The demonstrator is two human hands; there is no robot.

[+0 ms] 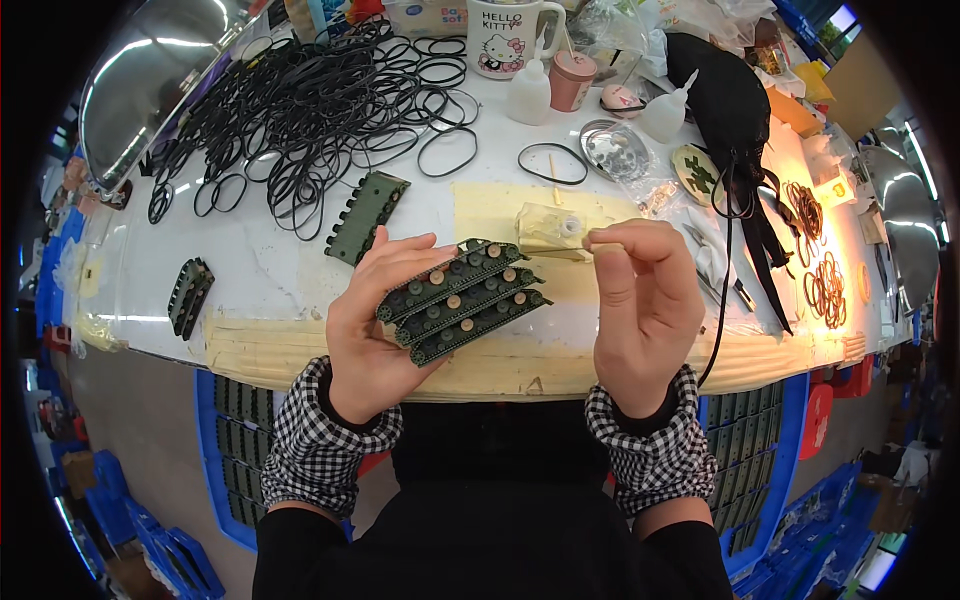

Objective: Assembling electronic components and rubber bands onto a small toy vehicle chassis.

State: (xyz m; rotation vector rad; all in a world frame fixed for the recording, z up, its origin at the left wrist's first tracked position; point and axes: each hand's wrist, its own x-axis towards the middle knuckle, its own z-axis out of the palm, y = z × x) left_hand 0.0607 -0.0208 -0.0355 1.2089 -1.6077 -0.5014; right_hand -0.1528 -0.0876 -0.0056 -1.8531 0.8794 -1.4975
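My left hand [372, 320] is closed around a stack of three dark green toy tank track pieces [460, 300], fanned and tilted, their rows of small round wheels facing up. Some wheels are tan, others dark green. To the right, my right hand [648, 305] has thumb and forefinger pinched together; whatever lies between the tips is too small to make out. Just beyond those fingertips sits a block wrapped in yellowish tape [545, 228] with a small clear round cap on it. Another green toy part [366, 218] lies past my left fingers, and a smaller track piece [190, 298] rests farther left.
Black rubber bands [300, 110] heap at the far left. A white mug [505, 35], squeeze bottle [528, 92], pink cup [572, 80] and black bag [715, 110] stand behind. Tweezers [735, 285] lie right. Blue trays [210, 440] of green parts sit below the table edge.
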